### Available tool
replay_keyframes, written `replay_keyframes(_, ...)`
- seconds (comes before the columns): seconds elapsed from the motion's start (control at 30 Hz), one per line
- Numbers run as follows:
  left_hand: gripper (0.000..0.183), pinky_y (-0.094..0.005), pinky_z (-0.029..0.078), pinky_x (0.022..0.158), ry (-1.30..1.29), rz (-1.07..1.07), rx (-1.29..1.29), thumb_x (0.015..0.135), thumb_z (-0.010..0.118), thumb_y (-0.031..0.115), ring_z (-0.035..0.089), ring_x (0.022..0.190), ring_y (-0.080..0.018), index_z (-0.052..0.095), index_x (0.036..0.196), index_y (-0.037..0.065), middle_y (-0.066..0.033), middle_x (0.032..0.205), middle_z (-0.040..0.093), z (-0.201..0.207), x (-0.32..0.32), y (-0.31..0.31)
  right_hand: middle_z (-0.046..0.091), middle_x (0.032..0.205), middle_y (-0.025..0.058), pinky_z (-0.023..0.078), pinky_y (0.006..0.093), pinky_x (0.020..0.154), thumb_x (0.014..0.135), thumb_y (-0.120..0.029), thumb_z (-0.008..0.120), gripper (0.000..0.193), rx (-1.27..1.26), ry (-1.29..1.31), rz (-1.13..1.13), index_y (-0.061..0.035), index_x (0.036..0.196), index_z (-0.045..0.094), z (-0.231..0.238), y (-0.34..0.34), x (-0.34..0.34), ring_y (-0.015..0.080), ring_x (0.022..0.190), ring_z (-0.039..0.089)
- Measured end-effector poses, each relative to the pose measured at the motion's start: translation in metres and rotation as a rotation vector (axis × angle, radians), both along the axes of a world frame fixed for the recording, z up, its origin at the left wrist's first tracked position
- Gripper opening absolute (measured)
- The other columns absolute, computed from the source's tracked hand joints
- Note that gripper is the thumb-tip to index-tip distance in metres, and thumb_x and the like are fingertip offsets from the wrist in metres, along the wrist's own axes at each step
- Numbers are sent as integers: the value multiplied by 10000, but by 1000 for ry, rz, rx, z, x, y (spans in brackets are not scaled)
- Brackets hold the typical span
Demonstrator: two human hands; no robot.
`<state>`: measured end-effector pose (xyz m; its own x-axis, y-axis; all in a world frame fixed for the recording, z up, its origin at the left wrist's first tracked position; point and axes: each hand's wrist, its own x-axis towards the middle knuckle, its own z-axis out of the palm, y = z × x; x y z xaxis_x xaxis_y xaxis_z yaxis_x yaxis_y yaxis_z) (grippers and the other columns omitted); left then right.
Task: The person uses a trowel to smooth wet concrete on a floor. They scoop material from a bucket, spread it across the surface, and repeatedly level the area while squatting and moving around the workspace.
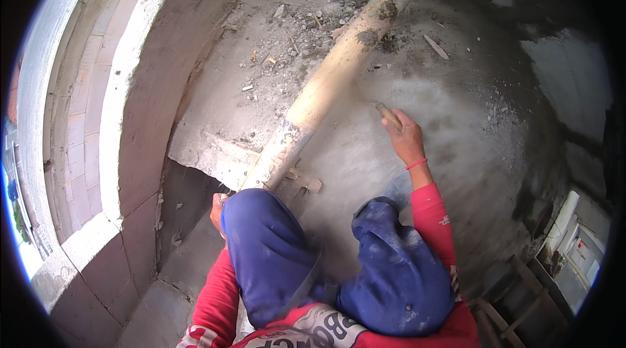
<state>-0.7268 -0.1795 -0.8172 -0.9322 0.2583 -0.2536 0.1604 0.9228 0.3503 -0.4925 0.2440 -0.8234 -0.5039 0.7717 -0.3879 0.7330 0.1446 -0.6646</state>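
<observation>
My right hand [409, 144] is closed around the short wooden handle [389, 115] of a tool, held out over the dusty concrete to the right of a pole. The tool's far end is blurred, and I cannot make out its kind. A long, round, pale yellow pole [319, 90] with dark mortar patches runs diagonally from my left knee to the far right. Beside that knee, near the pole's near end, is my left hand [218, 216]. My leg partly hides it, so whether its fingers hold anything does not show.
Rubble [297, 28] and wood splinters litter the floor left of the pole. A rough slab edge [218, 159] borders a lower recess on the left. Block walls [153, 74] with a window opening stand there. Wooden pieces [521, 296] lie at the lower right.
</observation>
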Motion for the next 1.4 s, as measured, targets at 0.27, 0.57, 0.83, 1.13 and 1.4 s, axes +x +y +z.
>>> replay_keyframes(0.27, 310, -474, 478, 676, -41, -87, 64, 1052, 457, 317, 612, 708, -376, 545, 910, 55, -203, 765, 586, -25, -13, -47, 717, 967, 199, 515, 442, 761, 958, -358, 655, 376, 169, 12, -148, -51, 1175, 664, -29, 25, -4, 391, 879, 678)
replay_keyframes(0.57, 304, -478, 471, 670, 7, -22, 53, 1045, 458, 306, 595, 695, -375, 539, 903, 50, -213, 755, 575, -12, -9, -20, 714, 958, 204, 512, 452, 757, 968, -374, 640, 379, 163, 15, -58, -55, 1172, 662, -24, 13, 8, 395, 884, 678)
replay_keyframes(0.83, 299, -475, 467, 666, 5, -15, 61, 1041, 459, 296, 581, 687, -369, 534, 898, 46, -214, 748, 569, -15, -7, -14, 718, 961, 198, 523, 454, 764, 950, -404, 660, 418, 291, -41, -444, -65, 1193, 653, -21, 71, 56, 402, 885, 688)
replay_keyframes(1.13, 293, -471, 463, 663, 15, -12, 49, 1038, 460, 285, 566, 679, -362, 528, 891, 41, -214, 741, 562, -15, -13, -12, 716, 1069, 210, 520, 468, 863, 949, -420, 656, 443, 226, 26, -194, -64, 1212, 653, -45, 71, -23, 407, 1035, 676)
replay_keyframes(1.4, 288, -468, 460, 660, 14, -5, 50, 1035, 462, 276, 552, 671, -355, 523, 886, 37, -214, 734, 556, -16, -11, -8, 720, 1072, 204, 527, 487, 828, 960, -390, 641, 385, 415, -180, -565, -99, 1212, 662, -26, 127, 75, 425, 989, 681)
